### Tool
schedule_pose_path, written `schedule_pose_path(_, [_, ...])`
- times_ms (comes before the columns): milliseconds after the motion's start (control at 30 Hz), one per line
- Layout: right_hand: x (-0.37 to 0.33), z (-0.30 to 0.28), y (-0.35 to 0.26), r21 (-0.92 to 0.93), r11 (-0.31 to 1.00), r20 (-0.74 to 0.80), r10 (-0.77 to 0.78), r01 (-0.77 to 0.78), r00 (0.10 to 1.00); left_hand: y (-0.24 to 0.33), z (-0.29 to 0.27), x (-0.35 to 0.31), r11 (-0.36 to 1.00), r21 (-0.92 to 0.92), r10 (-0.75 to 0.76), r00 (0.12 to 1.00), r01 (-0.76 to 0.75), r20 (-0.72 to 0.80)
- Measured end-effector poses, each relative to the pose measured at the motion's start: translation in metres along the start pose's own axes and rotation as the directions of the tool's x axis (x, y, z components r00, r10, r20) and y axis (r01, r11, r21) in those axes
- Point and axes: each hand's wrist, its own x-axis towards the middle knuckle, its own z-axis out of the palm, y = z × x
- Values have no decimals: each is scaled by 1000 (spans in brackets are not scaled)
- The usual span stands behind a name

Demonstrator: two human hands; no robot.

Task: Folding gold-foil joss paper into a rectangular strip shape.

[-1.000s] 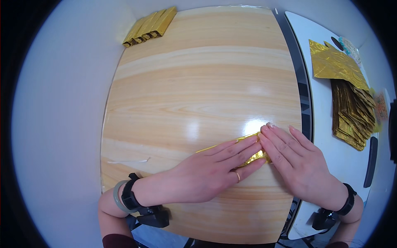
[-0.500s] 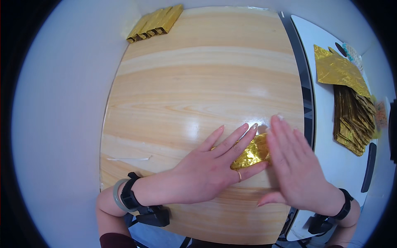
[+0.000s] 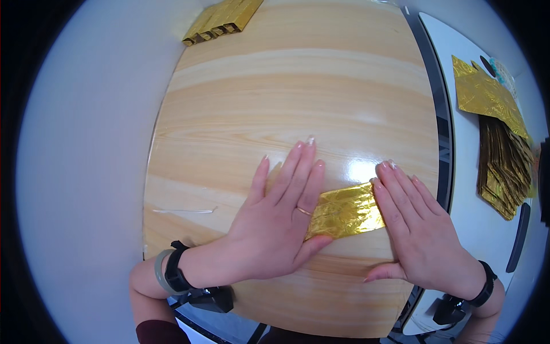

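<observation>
right of frame centre, a gold foil strip (image 3: 348, 211) is slanting lengthwise from under the flat, wide-splayed left hand (image 3: 274, 229) up against the flattened right hand (image 3: 422, 236).

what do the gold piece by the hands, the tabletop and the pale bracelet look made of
Gold piece: likely foil or foil-faced paper, shiny, with crinkles catching light. Tabletop: wood or printed laminate, glossy, showing grain and a bright reflection. Pale bracelet: smooth and rigid-looking, perhaps stone or glass; unclear.
</observation>
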Motion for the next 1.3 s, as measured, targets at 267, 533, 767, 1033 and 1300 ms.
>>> schedule_pose_path(267, [17,-2,-25,149,987,24,-60,56,998,2,2,-2,999,53,-13,1000,13,0])
schedule_pose_path(533, [18,-3,-6,163,973,30,-169,162,985,1,0,-3,996,84,-23,1000,25,-20])
schedule_pose_path(767, [2,-9,2,-34,999,65,-39,41,997,-7,-5,0,995,102,17,1000,-18,5])
schedule_pose_path(1033, [20,6,10,-94,994,-50,49,-53,998,-48,-46,37,979,-201,-68,989,41,-130])
schedule_pose_path(1300, [21,7,14,-104,995,-74,5,-13,997,-15,4,121,955,-293,-101,888,-40,-450])
